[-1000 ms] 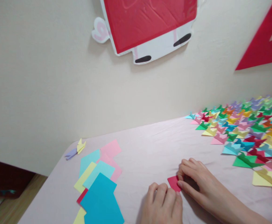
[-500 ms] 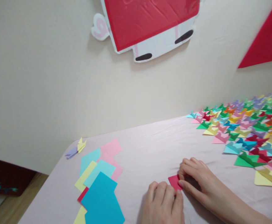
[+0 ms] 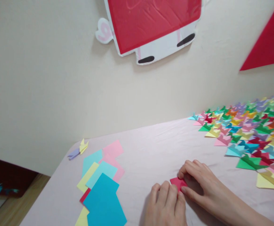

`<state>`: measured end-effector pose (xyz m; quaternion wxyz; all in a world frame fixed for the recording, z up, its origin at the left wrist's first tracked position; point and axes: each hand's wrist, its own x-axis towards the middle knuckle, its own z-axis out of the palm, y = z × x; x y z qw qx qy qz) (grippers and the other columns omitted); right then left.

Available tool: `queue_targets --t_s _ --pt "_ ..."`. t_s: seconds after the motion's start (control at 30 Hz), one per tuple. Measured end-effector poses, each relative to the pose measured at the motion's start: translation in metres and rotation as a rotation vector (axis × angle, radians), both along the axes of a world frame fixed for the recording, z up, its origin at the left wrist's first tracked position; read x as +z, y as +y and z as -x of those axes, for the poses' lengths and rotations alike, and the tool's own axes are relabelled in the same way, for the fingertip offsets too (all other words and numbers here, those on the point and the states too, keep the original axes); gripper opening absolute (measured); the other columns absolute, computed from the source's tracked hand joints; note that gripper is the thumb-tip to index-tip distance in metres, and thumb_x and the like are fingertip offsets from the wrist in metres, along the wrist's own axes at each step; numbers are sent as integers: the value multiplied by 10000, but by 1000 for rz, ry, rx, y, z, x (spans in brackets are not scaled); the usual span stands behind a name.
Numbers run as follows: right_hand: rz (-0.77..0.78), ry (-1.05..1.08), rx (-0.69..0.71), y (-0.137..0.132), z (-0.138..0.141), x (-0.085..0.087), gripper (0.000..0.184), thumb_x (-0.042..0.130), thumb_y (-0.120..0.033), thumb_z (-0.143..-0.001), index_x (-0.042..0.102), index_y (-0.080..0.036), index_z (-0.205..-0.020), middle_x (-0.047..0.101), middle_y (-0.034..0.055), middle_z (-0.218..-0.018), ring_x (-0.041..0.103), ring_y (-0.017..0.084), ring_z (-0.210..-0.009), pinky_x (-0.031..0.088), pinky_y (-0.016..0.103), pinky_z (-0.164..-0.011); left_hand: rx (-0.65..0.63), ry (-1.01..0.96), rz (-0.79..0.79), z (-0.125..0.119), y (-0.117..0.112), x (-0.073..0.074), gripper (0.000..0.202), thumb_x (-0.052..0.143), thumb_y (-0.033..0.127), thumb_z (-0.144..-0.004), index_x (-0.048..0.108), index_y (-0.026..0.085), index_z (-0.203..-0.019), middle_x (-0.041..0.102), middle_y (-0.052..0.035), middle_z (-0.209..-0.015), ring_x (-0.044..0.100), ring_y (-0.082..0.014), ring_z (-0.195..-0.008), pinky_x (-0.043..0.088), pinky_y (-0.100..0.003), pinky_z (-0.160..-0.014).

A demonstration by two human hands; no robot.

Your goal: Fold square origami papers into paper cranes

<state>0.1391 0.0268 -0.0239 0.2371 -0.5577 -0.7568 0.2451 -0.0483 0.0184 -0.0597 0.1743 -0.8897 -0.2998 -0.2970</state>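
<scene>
A small piece of red origami paper [image 3: 177, 182], seemingly folded, lies on the cloth-covered table between my hands. My right hand [image 3: 201, 180] curves around its right side, with the thumb and forefinger on the paper. From the near side, the bent fingers of my left hand [image 3: 166, 202] press at the paper's lower left edge. The fingertips of that hand and part of the paper are hidden. To the left lie loose paper sheets, with a blue sheet [image 3: 105, 201] on top and a light turquoise sheet [image 3: 101, 174] behind it.
Rows of folded paper cranes [image 3: 252, 128] in many colours fill the table's right side. Two folded pieces, one yellow [image 3: 83, 146] and one purple [image 3: 74, 154], lie near the far left corner. A wall [image 3: 139, 97] with red decorations [image 3: 155, 25] rises behind.
My left hand's fingers have shifted slightly up onto the red paper. The right thumb and forefinger have spread a little, baring more of it. The view has moved slightly.
</scene>
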Motion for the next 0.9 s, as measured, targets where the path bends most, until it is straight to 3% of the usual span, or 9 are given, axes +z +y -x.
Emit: queue_targets --t_s 0.33,0.67,0.9 --pt "79 -7 -4 2 1 3 141 520 -104 -816 547 -233 -864 618 31 -908 518 231 -866 404 401 -799 -27 -11 -13 2 1 3 174 530 224 -858 680 166 -923 692 -91 -980 603 -240 -930 439 -353 -824" --pt "106 66 22 3 -3 6 201 470 -73 -805 564 -234 -879 621 34 -891 525 232 -866 422 416 -818 -40 -34 -76 5 0 -13 163 527 189 -861 685 170 -897 713 -91 -981 635 -234 -927 450 -362 -869" --pt "62 125 11 3 -6 1 198 446 -94 -835 578 -240 -862 629 33 -866 539 225 -854 443 392 -809 -33 21 -81 8 3 -12 191 519 303 -884 655 168 -881 666 -120 -1177 578 -258 -1115 423 -356 -929"
